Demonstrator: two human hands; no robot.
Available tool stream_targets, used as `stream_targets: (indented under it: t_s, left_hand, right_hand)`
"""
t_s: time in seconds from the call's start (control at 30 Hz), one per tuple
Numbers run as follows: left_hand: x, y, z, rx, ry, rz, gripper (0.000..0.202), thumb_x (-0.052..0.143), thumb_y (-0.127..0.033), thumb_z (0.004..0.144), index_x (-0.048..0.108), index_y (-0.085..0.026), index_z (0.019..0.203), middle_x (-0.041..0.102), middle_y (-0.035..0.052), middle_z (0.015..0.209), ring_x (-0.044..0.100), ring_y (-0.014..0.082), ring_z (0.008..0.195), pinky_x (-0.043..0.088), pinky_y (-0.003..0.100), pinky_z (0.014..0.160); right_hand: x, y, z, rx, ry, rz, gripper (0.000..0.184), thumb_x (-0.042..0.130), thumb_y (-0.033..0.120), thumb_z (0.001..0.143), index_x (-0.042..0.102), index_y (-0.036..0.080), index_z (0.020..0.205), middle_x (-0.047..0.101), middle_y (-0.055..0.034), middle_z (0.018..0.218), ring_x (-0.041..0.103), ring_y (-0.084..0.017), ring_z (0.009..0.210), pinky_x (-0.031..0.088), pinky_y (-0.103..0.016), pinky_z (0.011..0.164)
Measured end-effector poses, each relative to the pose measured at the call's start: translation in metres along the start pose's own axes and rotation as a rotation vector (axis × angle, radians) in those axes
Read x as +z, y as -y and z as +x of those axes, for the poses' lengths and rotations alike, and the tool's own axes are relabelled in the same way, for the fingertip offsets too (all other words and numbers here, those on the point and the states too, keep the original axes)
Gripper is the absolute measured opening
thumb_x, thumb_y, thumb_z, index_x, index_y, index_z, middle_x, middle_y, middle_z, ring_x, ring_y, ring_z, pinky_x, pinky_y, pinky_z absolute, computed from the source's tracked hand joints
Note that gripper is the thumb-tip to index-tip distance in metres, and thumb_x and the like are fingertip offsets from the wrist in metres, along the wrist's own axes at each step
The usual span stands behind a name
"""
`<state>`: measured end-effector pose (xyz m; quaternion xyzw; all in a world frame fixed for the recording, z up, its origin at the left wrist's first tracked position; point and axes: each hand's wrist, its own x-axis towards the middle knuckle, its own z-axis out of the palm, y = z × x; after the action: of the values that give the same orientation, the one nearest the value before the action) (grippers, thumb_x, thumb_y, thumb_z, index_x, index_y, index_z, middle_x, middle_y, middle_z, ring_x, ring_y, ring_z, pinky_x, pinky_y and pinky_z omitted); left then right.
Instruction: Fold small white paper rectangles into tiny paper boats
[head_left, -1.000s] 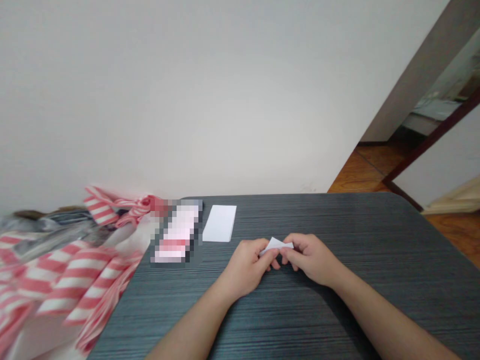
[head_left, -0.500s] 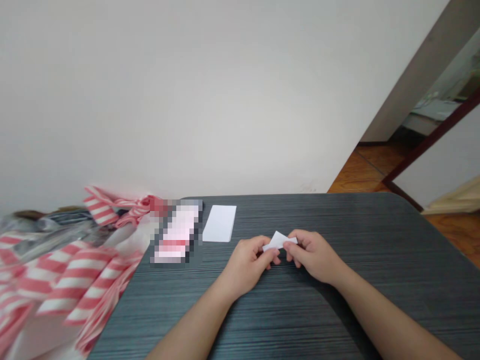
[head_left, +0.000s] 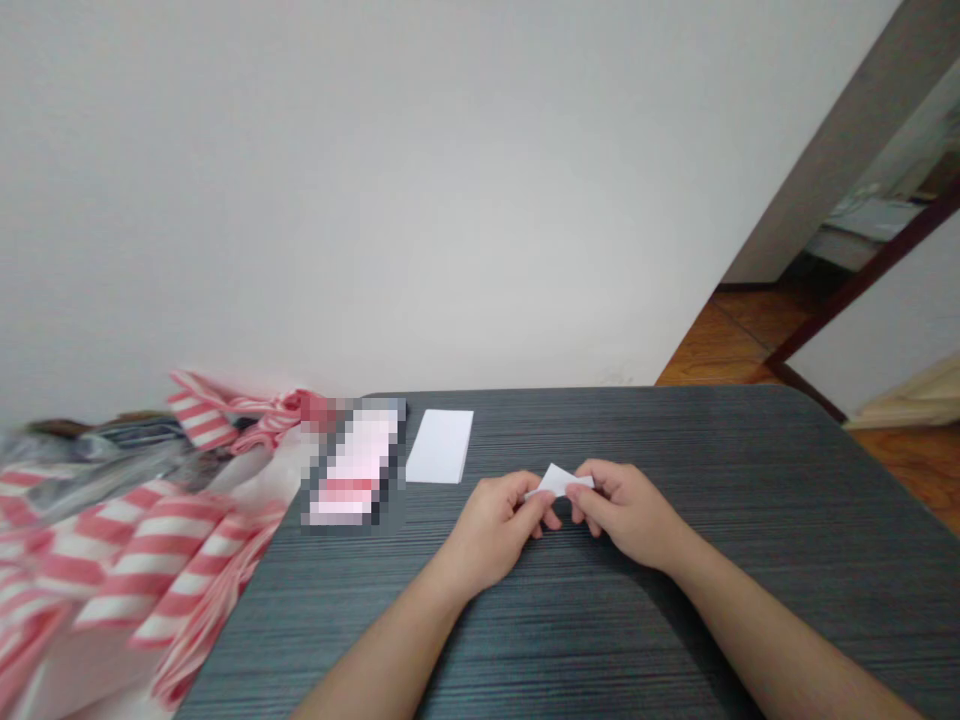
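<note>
Dark table [head_left: 750, 480]: folded paper [head_left: 559, 479] long axis left-right, pinched by left hand [head_left: 499, 530], right hand [head_left: 626, 515] grip

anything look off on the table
Only the red-and-white striped bags, crumpled in a heap over the table at its left edge. The white card lies flat; left hand and right hand pinch a folded paper.

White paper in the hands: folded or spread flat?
Folded: the paper is a small pointed wedge, pinched between left hand and right hand.

The table [head_left: 787, 500] lies bare beyond the right hand [head_left: 626, 512]; a white card [head_left: 440, 446] and striped cloth [head_left: 150, 545] crowd past the left hand [head_left: 496, 530].
</note>
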<state>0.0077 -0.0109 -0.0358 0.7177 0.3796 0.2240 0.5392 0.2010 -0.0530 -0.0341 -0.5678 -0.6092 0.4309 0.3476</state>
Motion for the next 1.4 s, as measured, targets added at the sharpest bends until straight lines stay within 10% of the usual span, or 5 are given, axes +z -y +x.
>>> stream_targets:
  t_s: [1.4]
  left_hand:
    - [0.0001, 0.0003, 0.0014, -0.003, 0.020, -0.096, 0.024, 0.053, -0.033, 0.093, 0.067, -0.014, 0.089, 0.072, 0.0050, 0.081, 0.060, 0.0119, 0.063, 0.045, 0.021, 0.059]
  right_hand:
    - [0.0011, -0.0044, 0.0004, -0.008, 0.008, 0.075, 0.021, 0.055, 0.024, 0.090, 0.060, 0.017, 0.071, 0.056, 0.0042, 0.052, 0.048, -0.009, 0.043, 0.036, -0.020, 0.046]
